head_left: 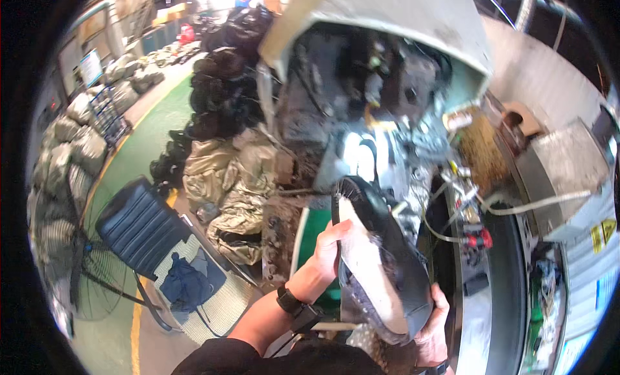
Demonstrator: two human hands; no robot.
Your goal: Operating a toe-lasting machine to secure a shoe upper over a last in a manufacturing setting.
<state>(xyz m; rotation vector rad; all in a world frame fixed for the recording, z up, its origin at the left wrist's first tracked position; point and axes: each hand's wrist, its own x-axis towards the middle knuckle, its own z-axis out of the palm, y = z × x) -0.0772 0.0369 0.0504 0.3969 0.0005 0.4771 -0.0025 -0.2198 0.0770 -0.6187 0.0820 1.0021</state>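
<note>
Both of my hands hold a black shoe upper (402, 246), tilted with its toe up and away from me. Its pale, flat underside (368, 262) faces up and to the left, with no outsole on it. My left hand (332, 246) grips the left edge near the middle, thumb lying on the pale underside. Around the heel end at the lower right, my right hand (434, 330) is wrapped, its fingers partly hidden behind the shoe. Just beyond the toe, a bright light (358, 154) shines inside a hooded machine (400, 13).
A green bin (313, 236) stands below the machine opening. Pale hoses and a red fitting (478, 238) lie right, beside a dark conveyor-like strip (504, 291). Left are a black chair (139, 223) with cloth on it, brown sacks (229, 181) and a fan (97, 265).
</note>
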